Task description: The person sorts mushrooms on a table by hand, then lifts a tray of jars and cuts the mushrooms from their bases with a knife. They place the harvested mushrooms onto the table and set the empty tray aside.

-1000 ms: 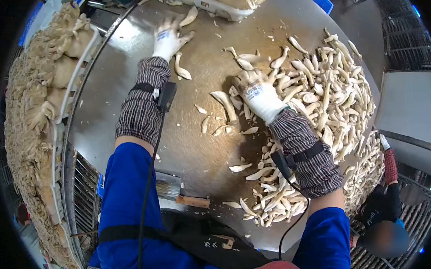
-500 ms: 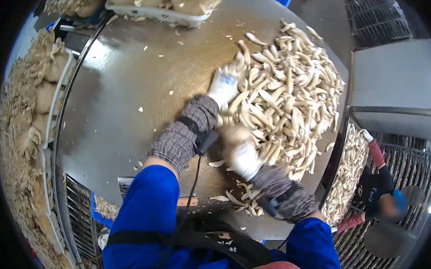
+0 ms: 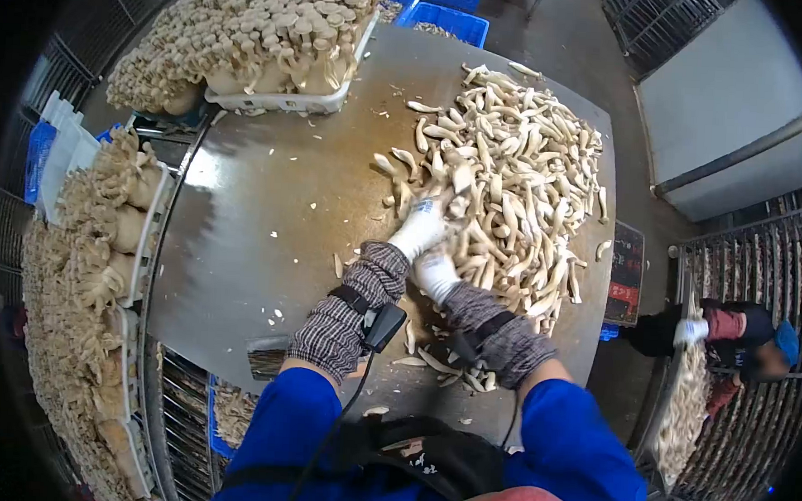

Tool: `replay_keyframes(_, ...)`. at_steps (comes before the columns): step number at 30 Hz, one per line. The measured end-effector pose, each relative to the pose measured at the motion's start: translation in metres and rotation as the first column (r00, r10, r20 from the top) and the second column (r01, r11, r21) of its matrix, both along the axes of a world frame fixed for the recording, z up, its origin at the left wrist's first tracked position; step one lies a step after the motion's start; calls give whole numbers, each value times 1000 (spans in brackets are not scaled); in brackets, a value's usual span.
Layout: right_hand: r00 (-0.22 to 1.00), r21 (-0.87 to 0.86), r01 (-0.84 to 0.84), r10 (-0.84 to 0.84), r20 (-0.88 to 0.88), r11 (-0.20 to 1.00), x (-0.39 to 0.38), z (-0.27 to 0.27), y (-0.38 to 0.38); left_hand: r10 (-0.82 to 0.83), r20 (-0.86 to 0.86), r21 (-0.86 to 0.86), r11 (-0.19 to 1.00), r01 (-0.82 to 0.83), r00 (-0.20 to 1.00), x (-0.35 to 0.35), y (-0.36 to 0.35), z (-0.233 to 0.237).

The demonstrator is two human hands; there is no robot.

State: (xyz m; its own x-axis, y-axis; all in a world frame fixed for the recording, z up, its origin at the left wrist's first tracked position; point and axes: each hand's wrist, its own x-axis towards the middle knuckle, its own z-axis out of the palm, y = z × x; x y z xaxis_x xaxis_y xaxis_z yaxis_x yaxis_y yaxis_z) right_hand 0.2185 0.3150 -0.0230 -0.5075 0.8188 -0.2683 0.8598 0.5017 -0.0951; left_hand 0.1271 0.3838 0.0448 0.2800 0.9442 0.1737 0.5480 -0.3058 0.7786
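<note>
A large heap of loose pale mushrooms [image 3: 535, 194] with long stems covers the right half of the metal table [image 3: 240, 215]. My left hand [image 3: 423, 223], in a white glove, is at the heap's left edge with its fingers closed among several mushrooms. Just below it, almost touching, is my right hand [image 3: 437, 272], also gloved; its fingers are hidden against the mushrooms and smeared by motion. Grey knitted sleeves cover both my forearms. A few small mushrooms [image 3: 449, 371] lie below my right hand.
White trays of uncut mushroom clusters [image 3: 285, 36] stand at the table's far left, with more clusters [image 3: 83, 261] along its left side. Blue crates [image 3: 449, 22] are behind the table. At the right, a co-worker [image 3: 732, 345] holds a tray of mushrooms [image 3: 686, 401] beside racks.
My view has shifted, showing more of the room's far side. My right hand has come up beside my left at the heap's edge. The co-worker's tray is now tilted.
</note>
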Motion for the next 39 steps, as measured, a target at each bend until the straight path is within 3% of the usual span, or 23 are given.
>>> replay_keyframes(1,987,38,101,-95,-126,994,4,20,8,-183,409,-102,964,244,894,-4,7,-12)
replay_keyframes(3,879,444,55,167,-447,894,26,55,18,-20,447,-386,898,213,894,-30,-20,44)
replay_keyframes(4,877,385,49,145,-458,921,35,68,31,-11,144,-138,990,31,989,-42,-24,25)
replay_keyframes(6,856,276,114,46,-514,954,51,88,66,209,12,-4,978,-209,978,-80,-55,14)
replay_keyframes(7,831,226,189,-33,-556,956,60,92,88,301,-40,-60,951,-303,953,-101,-78,5)
replay_keyframes(9,944,747,117,161,-289,654,86,72,158,493,26,-35,870,-492,870,-137,-133,-19)
replay_keyframes(11,788,422,557,-295,-541,715,95,73,231,622,88,-60,783,-619,778,-163,-202,-31)
replay_keyframes(12,788,339,584,-415,-454,738,101,69,254,668,-66,-148,728,-669,741,-169,-232,-14)
replay_keyframes(13,779,255,614,-521,-349,747,107,62,273,714,90,-195,696,-691,694,-175,-265,-26)
replay_keyframes(14,773,201,622,-552,-312,757,111,54,289,738,-30,-204,655,-727,674,-173,-289,-10)
replay_keyframes(15,767,146,630,-582,-271,763,115,43,304,756,7,-142,648,-748,654,-171,-312,-13)
replay_keyframes(20,812,92,549,-504,-295,831,121,38,312,811,0,-295,559,-775,585,-149,-362,-22)
replay_keyframes(23,787,281,589,-460,-410,758,104,67,284,762,146,-269,644,-716,631,-126,-337,-40)
replay_keyframes(25,853,362,516,-423,-307,777,93,78,272,708,119,-234,702,-673,697,-112,-308,-27)
replay_keyframes(28,758,292,643,-533,-376,708,100,67,290,631,120,-273,764,-585,767,-91,-284,8)
replay_keyframes(29,815,262,567,-485,-319,781,106,77,288,619,157,-330,767,-550,769,-89,-283,14)
replay_keyframes(31,614,172,724,-510,-602,668,101,81,286,601,166,-263,791,-552,782,-93,-295,-2)
replay_keyframes(32,607,132,722,-531,-591,679,97,80,288,633,170,-315,761,-567,755,-95,-303,-5)
replay_keyframes(33,611,128,718,-532,-587,684,90,76,288,665,172,-368,728,-579,727,-97,-312,-10)
replay_keyframes(35,893,208,389,-313,-323,897,61,72,275,689,163,-373,705,-603,706,-102,-329,-26)
replay_keyframes(37,986,173,169,-166,-36,970,36,83,255,697,97,-374,687,-623,711,-104,-341,-28)
replay_keyframes(38,947,756,-152,314,-74,636,40,54,254,683,72,-346,701,-624,727,-104,-342,-26)
replay_keyframes(39,954,767,-133,290,-72,627,39,31,265,690,67,-356,691,-629,721,-103,-343,-23)
